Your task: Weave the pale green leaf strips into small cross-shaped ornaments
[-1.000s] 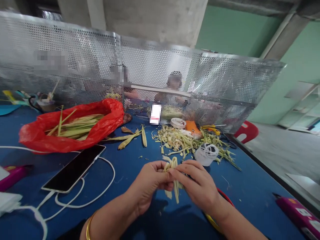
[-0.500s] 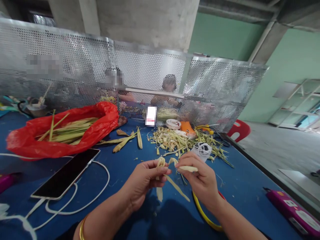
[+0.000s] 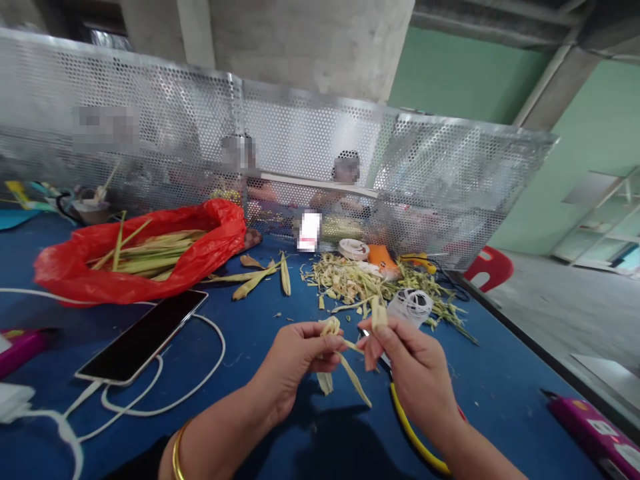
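Observation:
Between the thumb and fingers of my left hand [image 3: 295, 360] is a small looped and folded piece of pale dried leaf [image 3: 330, 326]. Its strip ends [image 3: 356, 383] dangle below the fingers. My right hand [image 3: 417, 363] is closed on another pale leaf strip [image 3: 379, 315], its folded end sticking up above the thumb. A narrow length runs between the two hands. Under my right hand lies a tool with a yellow curved handle [image 3: 410, 430] and a bit of red; the hand covers much of it, so its kind is unclear.
A red plastic bag [image 3: 65, 267] of long leaves stands left, behind a phone [image 3: 145, 337] with a white cable. Leaf scraps [image 3: 345, 280], a tape roll [image 3: 354, 249] and a coil of white wire [image 3: 413, 303] lie ahead. A perforated metal screen [image 3: 310, 133] closes the back; people sit beyond.
My right hand has turned, so its strip end now points upward instead of sideways. My left hand keeps its pinch on the folded leaf. The whole view has shifted slightly.

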The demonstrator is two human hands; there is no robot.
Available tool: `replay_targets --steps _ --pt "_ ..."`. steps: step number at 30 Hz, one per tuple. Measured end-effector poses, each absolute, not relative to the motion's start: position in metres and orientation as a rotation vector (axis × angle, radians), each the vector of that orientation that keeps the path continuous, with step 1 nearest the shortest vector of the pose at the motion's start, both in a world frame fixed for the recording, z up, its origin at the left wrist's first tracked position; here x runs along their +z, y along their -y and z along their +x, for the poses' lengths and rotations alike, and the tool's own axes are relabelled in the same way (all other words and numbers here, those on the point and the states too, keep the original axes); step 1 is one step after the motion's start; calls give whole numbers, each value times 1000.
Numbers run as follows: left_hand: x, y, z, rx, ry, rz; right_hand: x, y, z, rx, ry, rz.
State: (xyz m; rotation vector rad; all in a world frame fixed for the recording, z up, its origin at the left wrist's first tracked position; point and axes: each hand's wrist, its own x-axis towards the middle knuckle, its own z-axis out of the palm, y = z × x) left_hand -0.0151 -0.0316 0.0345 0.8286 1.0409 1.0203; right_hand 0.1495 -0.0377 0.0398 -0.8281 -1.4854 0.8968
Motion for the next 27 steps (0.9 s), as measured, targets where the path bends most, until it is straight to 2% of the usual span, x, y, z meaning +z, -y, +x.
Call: replay_targets --steps 6,12,27 --pt "34 29 -14 1059 -1103 843 42 40 146 697 1700 -948" --pt "39 30 -12 1098 -1105 901 39 37 148 694 1674 -1055" --pt "43 34 -8 1175 -1144 885 37 43 147 290 1888 -1078"
